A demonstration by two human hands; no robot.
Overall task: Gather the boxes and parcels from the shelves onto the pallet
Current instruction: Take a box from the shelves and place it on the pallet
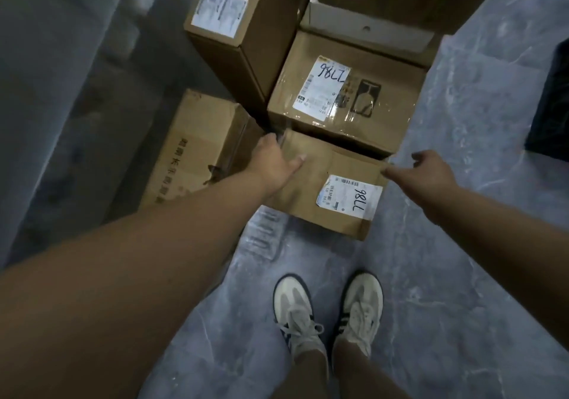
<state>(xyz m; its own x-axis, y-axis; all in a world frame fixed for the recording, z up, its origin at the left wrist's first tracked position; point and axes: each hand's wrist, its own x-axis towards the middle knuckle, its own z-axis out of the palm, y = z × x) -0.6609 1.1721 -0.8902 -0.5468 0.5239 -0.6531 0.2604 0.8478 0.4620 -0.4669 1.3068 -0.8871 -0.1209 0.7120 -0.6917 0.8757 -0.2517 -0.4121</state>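
A small cardboard box (326, 164) with a white label marked "7786" lies low in front of my feet. My left hand (275, 160) grips its far left corner, thumb on top. My right hand (431, 171) is at the box's right corner, thumb touching the edge and fingers loosely curled beside it. Behind it sits a taped box (385, 112) with a similar label. A tall box (264, 29) stands at the back left. Another box (197, 149) with printed characters lies to the left.
An open white-lined carton (366, 29) sits behind the taped box. The floor (446, 275) is grey marble-patterned. My two shoes (326, 312) stand just below the small box. A dark object (554, 106) is at the right edge. Grey surface at left is blurred.
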